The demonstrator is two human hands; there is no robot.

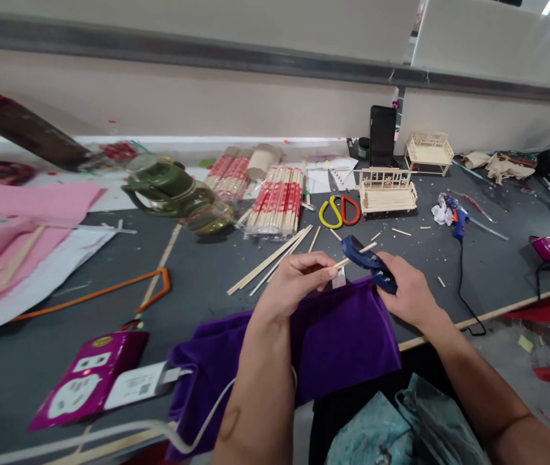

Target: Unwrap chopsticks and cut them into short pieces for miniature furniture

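My left hand pinches a thin bamboo stick between thumb and fingers. The stick points right, toward the jaws of a dark blue hand cutter. Around that cutter's handles my right hand is closed. Whether the blade touches the stick, I cannot tell. A purple cloth hangs over the table edge beneath both hands. Several loose sticks lie just beyond my left hand. Behind them are plastic-wrapped packs of chopsticks with red and white sleeves.
Scissors with yellow and red handles lie beside a miniature wooden bench; a second bench stands behind. A phone leans upright. At right is a blue glue gun. Left are a green jug, orange-framed saw and purple power box.
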